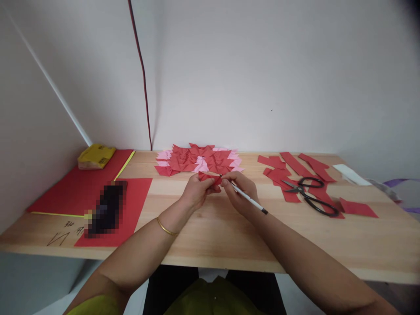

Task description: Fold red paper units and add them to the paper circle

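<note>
My left hand pinches a small folded red paper piece just above the wooden table. My right hand grips a thin white pen, its tip touching the red piece, its dark end pointing back to the right. Both hands meet at the table's middle. Right behind them lies a pile of folded red and pink paper pieces.
Black scissors lie on red paper strips at the right. Large red paper sheets cover the left side, with a yellow packet at the back and a blurred dark object on them. White paper is far right.
</note>
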### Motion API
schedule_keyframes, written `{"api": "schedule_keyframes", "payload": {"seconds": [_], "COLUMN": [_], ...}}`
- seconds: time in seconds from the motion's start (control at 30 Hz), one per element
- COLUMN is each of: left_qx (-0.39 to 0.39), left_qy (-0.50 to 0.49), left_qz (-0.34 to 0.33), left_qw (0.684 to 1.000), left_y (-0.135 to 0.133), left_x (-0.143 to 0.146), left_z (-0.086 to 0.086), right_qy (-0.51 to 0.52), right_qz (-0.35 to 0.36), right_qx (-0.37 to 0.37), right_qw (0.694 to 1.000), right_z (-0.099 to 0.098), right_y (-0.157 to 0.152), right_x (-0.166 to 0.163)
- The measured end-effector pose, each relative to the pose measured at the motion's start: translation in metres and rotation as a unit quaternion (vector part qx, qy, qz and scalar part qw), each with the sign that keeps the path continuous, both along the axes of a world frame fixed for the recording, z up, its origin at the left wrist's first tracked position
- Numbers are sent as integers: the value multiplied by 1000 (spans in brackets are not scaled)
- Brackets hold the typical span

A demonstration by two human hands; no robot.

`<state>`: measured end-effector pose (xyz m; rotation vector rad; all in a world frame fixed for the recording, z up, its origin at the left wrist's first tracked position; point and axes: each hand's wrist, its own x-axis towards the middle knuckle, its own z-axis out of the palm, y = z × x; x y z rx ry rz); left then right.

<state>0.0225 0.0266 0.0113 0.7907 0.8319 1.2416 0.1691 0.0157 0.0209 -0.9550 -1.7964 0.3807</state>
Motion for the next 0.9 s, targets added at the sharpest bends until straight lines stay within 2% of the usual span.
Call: {"api": "schedule_keyframes", "payload": {"seconds": [0.17,0.53,0.9], "left_qx": [1,16,16], "left_qy": [3,25,41], "left_qz": [6,-2,4], "left_qw": [1000,1000,999], "left_y": [-1,-2,-3], "left_x": [1,3,4], "left_z": [0,-2,1], "right_qy": [-5,-58,-64], "right_qz": [2,-6,6], "right_qx": [-26,-30,-23], "right_qw": [1000,998,998], "right_z": [-2,-1,-7], "right_y": [2,3,8], "right_x": [1,0,1]}}
